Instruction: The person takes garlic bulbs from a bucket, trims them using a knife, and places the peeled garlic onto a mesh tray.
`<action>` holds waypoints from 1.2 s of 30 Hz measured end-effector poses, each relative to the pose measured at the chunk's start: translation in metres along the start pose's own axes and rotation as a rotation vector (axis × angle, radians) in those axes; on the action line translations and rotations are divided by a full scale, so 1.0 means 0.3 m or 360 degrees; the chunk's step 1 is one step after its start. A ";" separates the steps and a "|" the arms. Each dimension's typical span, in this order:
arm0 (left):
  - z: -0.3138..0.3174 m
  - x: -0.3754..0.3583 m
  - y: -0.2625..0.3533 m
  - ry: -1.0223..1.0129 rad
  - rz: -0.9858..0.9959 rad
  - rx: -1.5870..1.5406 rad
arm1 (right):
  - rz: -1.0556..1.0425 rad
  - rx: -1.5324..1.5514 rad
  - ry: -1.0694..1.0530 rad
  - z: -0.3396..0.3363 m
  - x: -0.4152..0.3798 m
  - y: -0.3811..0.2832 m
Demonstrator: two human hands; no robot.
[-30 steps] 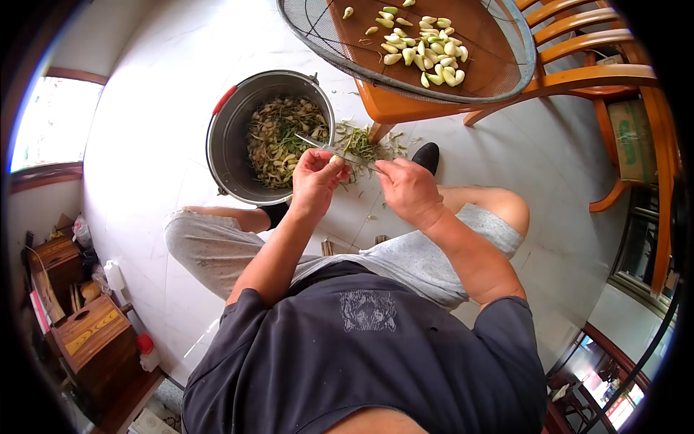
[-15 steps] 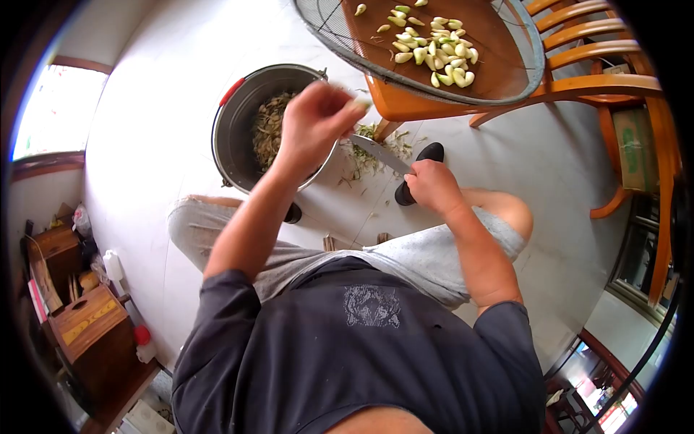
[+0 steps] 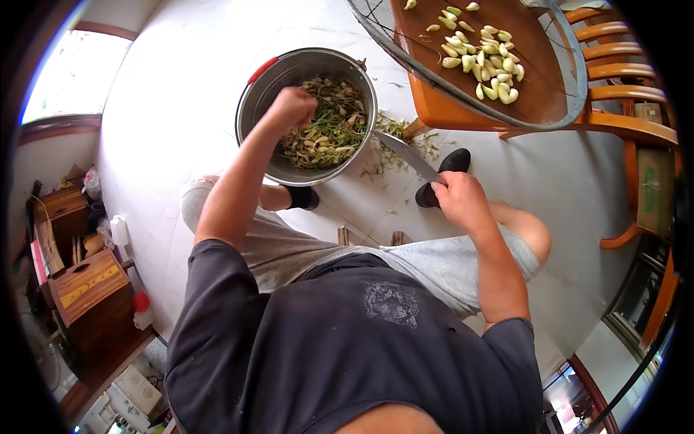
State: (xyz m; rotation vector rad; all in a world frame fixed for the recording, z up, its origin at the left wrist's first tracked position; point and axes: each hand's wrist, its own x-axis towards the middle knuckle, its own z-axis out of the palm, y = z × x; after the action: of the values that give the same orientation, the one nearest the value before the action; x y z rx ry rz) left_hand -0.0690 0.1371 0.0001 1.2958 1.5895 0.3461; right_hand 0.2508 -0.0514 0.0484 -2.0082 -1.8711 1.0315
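My left hand (image 3: 292, 110) is over the metal bucket (image 3: 246, 119), inside its rim. Its fingers are curled closed; whatever they hold, if anything, is hidden. Loose green stalks and pale, husky pieces (image 3: 325, 134) fill the bottom of the bucket. In my right hand (image 3: 460, 200) is a knife (image 3: 408, 156), gripped by the handle, its broad blade pointing toward the bucket's right rim. A round mesh sieve (image 3: 584, 79) rests on a wooden chair (image 3: 441, 108) at upper right. Several pale cloves, like peeled garlic, (image 3: 495, 65) lie in it.
Green and dry trimmings (image 3: 387, 163) are scattered on the tiled floor between bucket and chair. My shoes (image 3: 454, 160) stand close to them. Wooden boxes (image 3: 90, 286) and a white bottle (image 3: 119, 230) are at far left. A cardboard box (image 3: 654, 189) sits at far right.
My left hand has moved left and down from above the bucket's right side into the bucket, uncovering more of its contents. My right hand still holds the knife. The whole view has shifted.
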 end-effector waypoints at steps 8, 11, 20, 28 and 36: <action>0.181 0.090 -0.398 0.0232 -0.0119 0.0917 | 0.0014 -0.0016 -0.0151 0.005 0.023 -0.051; 0.212 0.079 -0.390 0.0421 -0.0108 0.0867 | -0.0021 -0.0055 -0.0170 0.010 0.033 -0.058; 0.164 0.074 -0.384 0.0461 0.0228 0.0060 | -0.0110 -0.0032 -0.0142 -0.007 0.022 -0.086; 0.075 -0.153 -0.127 -0.0036 0.0313 -0.0571 | -0.0236 0.0042 0.0002 -0.017 0.015 -0.104; 0.179 -0.301 -0.004 -0.0386 0.0113 -0.1514 | -0.0392 0.0397 0.0338 -0.008 -0.004 -0.121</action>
State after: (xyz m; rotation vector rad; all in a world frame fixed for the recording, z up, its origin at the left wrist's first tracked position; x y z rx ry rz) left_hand -0.0338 0.0406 0.0214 0.6119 0.9526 0.8310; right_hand 0.2237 -0.0457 0.0719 -1.6307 -1.7291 0.8953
